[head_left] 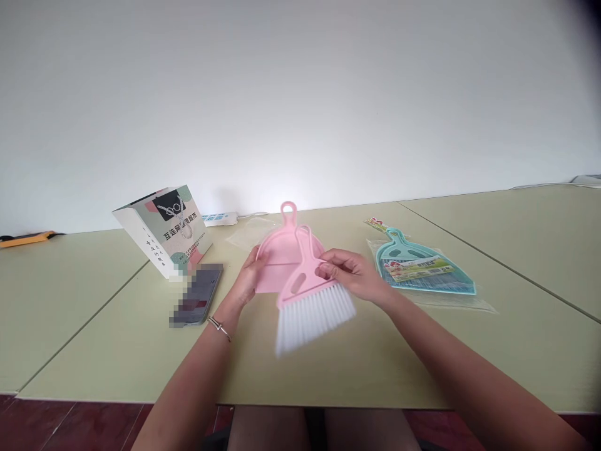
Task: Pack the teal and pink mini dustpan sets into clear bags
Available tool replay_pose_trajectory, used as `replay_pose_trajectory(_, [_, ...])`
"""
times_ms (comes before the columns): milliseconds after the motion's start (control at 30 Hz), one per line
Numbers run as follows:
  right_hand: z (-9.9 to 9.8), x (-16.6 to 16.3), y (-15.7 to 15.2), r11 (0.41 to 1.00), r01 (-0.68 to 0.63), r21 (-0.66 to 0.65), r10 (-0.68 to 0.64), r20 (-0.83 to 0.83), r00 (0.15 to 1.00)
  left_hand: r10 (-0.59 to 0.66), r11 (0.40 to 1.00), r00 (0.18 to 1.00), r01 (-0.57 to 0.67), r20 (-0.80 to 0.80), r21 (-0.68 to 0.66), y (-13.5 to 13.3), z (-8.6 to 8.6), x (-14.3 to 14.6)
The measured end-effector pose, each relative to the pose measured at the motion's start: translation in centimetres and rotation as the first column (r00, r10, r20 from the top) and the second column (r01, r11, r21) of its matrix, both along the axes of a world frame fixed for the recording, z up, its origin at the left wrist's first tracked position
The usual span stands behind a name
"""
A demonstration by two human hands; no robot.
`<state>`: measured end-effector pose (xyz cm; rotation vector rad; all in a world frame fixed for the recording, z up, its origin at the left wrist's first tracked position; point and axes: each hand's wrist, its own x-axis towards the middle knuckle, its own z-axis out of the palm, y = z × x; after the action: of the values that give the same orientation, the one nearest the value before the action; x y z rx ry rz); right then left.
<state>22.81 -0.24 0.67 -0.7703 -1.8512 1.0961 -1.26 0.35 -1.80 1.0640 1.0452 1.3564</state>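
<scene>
My left hand (250,275) grips the left edge of a pink dustpan (275,274), whose looped handle points away from me. In my right hand (350,272) is a pink hand brush (305,269) with white bristles (314,316), pinched at the right side of its head. The brush is tilted, bristles toward me, and overlaps the front right of the dustpan, hiding part of it. To the right, a teal dustpan and brush set (425,269) lies on the table in clear plastic wrapping with a printed label.
A paper gift bag (176,228) stands tilted at the left, with a partly blurred dark phone (201,294) in front. Crumpled clear plastic (248,232) lies behind the dustpan. An orange-black object (28,238) sits far left. The table (366,369) meets a white wall.
</scene>
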Motion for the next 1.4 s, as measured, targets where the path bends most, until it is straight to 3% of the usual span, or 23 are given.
replay_pose_trajectory(167, [-1.8, -1.6, 0.1, 0.986, 0.165, 0.032, -0.164, -0.047, 0.985, -0.192, 0.980, 0.981, 0.193, 0.030, -0.051, -0.7, -0.7, 1.4])
replay_pose_trajectory(300, [-1.9, -1.6, 0.0, 0.937, 0.337, 0.091, -0.331, -0.073, 0.941, -0.197, 0.979, 0.976, 0.200, 0.093, -0.031, -1.2, -0.5, 2.0])
replay_pose_trajectory(433, [-1.8, -1.2, 0.2, 0.811, 0.530, 0.248, -0.521, -0.106, 0.847, -0.214, 0.976, 0.970, 0.217, 0.113, -0.018, -1.8, -0.2, 2.7])
replay_pose_trajectory(500, [-1.9, -1.1, 0.4, 0.721, 0.602, 0.344, -0.597, -0.134, 0.791, -0.267, 0.963, 0.958, 0.270, 0.103, -0.008, -2.3, 0.0, 3.0])
replay_pose_trajectory(567, [-2.1, -1.1, 0.7, 0.668, 0.645, 0.371, -0.643, -0.149, 0.752, -0.336, 0.942, 0.938, 0.337, 0.088, 0.012, -2.6, 0.2, 3.3])
replay_pose_trajectory(667, [-2.3, -1.2, 0.8, 0.701, 0.633, 0.329, -0.634, -0.118, 0.764, -0.384, 0.923, 0.922, 0.382, 0.043, 0.042, -2.9, 0.5, 3.5])
replay_pose_trajectory(833, [-2.4, -1.5, 0.3, 0.797, 0.507, 0.327, -0.520, -0.055, 0.853, -0.326, 0.945, 0.944, 0.327, -0.053, 0.009, -2.6, 0.4, 3.3])
replay_pose_trajectory(967, [-2.6, -1.5, 0.2, 0.821, 0.481, 0.308, -0.490, -0.051, 0.870, -0.303, 0.952, 0.950, 0.305, -0.074, 0.022, -2.5, 0.3, 3.5])
replay_pose_trajectory(1033, [-2.6, -1.3, 0.4, 0.852, 0.470, 0.231, -0.471, -0.054, 0.880, -0.308, 0.951, 0.950, 0.309, -0.056, 0.023, -2.5, 0.4, 3.6])
replay_pose_trajectory(1167, [-2.5, -0.9, 1.3, 0.926, 0.372, -0.063, -0.367, 0.072, 0.927, -0.292, 0.956, 0.955, 0.294, -0.048, 0.021, -2.4, 0.3, 3.7])
replay_pose_trajectory(1233, [-2.6, -0.8, 1.7, 0.946, 0.304, -0.114, -0.293, 0.102, 0.951, -0.286, 0.957, 0.951, 0.289, -0.119, 0.011, -2.2, 0.2, 3.6])
replay_pose_trajectory(1400, [-3.0, -1.6, 1.4, 0.980, 0.193, -0.055, -0.187, 0.091, 0.978, -0.215, 0.973, 0.862, 0.230, -0.459, -0.023, -1.9, 0.7, 3.1])
